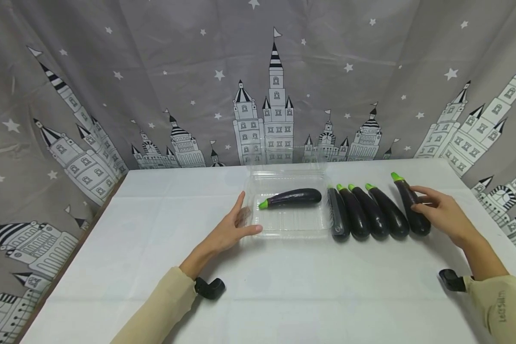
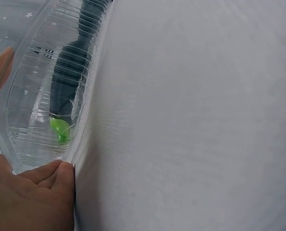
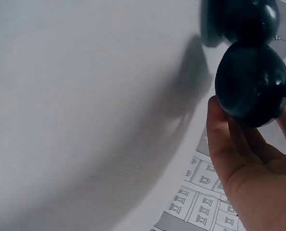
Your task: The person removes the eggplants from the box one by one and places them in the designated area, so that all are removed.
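Observation:
A clear plastic container [image 1: 293, 229] lies on the table, its lid raised at the back. One eggplant [image 1: 298, 197] lies inside it, green stem end to the left. My left hand [image 1: 225, 229] spreads around the near left corner, thumb along the front side and fingers against the left wall, touching the plastic. At the right end of a row of eggplants [image 1: 374, 215], my right hand [image 1: 443, 210] grips another eggplant [image 1: 408, 203] from its right side. In the right wrist view, thumb and fingers lie around the rounded end of that held eggplant [image 3: 251, 86].
The row stands side by side, green stems pointing away, right beside the container. Its leftmost eggplant [image 1: 338, 215] overlaps the container's right wall. White cloth covers the table [image 1: 284, 296]. A grey curtain [image 1: 172, 62] with castles and stars hangs behind.

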`<state>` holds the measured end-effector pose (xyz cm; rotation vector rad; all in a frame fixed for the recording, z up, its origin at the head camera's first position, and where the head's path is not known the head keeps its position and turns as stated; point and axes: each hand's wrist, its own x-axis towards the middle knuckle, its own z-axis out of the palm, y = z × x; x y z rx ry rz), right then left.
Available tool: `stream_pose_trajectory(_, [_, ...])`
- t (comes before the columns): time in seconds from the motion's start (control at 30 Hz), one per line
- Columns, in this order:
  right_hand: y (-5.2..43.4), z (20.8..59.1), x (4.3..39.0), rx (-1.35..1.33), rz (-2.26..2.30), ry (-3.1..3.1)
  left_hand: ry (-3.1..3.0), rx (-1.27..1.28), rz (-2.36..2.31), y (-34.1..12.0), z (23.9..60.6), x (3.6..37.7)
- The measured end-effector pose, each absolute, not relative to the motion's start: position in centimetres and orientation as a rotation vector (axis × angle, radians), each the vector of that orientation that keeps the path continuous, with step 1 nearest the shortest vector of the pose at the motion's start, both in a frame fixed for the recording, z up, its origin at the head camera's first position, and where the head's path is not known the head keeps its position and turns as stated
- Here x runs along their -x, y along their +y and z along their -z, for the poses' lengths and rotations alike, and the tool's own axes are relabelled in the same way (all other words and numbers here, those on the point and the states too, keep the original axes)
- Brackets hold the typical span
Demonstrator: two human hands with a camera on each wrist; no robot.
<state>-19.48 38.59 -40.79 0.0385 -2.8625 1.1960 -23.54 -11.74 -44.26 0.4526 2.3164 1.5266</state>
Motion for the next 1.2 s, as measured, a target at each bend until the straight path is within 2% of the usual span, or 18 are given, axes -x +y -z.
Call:
stream_pose_trajectory(0.8, [38.15,41.74,20.12,-0.106,-1.134,-3.007,2.310,-0.451,-1.521,-11.58,44.09,23.48])
stream_pose_trajectory(1.2, [37.83,41.45,19.38,-0.081,-1.099,-3.018,2.317,-0.435,-1.516,-11.60,44.23,23.50])
